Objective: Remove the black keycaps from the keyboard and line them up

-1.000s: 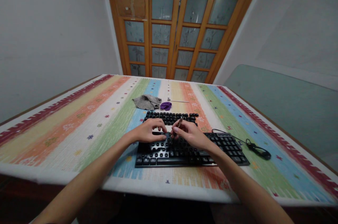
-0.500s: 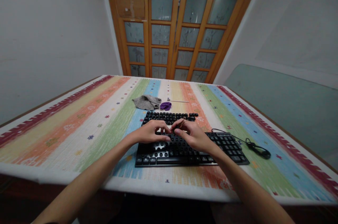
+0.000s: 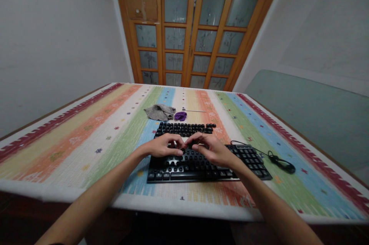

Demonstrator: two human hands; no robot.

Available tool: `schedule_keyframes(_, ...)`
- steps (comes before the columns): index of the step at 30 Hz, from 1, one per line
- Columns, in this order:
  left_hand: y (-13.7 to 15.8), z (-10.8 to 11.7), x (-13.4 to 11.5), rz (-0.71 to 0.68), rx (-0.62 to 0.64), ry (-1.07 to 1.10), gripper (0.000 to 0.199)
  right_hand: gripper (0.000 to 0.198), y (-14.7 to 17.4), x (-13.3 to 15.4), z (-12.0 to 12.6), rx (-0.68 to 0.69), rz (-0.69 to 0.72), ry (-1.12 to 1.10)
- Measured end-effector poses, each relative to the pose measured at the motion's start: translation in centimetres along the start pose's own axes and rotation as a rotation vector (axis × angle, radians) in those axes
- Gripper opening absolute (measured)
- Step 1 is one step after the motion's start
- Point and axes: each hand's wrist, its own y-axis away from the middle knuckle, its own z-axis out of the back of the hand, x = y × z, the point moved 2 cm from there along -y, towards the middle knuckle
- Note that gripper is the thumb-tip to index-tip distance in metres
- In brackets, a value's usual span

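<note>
A black keyboard (image 3: 187,176) lies in front of me, with small round key posts showing bare where keycaps are off. My left hand (image 3: 165,145) rests over its upper left part, fingers bent, thumb and fingertips a little apart. Beside it, my right hand (image 3: 211,148) curls its thumb and fingers together over the upper middle; what they pinch, if anything, is too small and dark to name. The fingertips of both hands meet or nearly meet. Just behind them, loose black keycaps (image 3: 184,126) are laid out in rows, partly hidden by my hands.
Behind the keycaps lie a grey cloth (image 3: 160,112), a bunched purple cloth (image 3: 180,116) and a thin rod (image 3: 196,111). The keyboard's coiled cable (image 3: 284,165) sits to the right. A striped tablecloth (image 3: 109,152) covers the table, whose front edge is close to me.
Both hands stay over the same part of the keyboard. The right fingertips have shifted slightly left and down, and the left thumb has drawn back a little.
</note>
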Motion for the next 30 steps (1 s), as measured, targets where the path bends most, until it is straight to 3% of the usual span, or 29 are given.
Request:
schedule_keyframes(4,0.0,0.0,-0.6,-0.039,-0.042,-0.081,0.024,0.014,0.1,0.1,0.2,-0.037,-0.009,0.037)
schedule_keyframes(9,-0.1,0.0,-1.2,-0.037,-0.189,-0.207,0.034,0.015,0.1,0.3,0.3,-0.055,-0.015,0.082)
schedule_keyframes(18,-0.2,0.1,-1.6,-0.157,-0.205,-0.461,0.011,0.013,0.0,-0.1,0.2,-0.118,-0.015,0.145)
schedule_keyframes(30,-1.5,1.1,2.4,-0.055,-0.218,-0.736,0.012,0.012,0.6,-0.5,0.3,-0.147,-0.04,0.152)
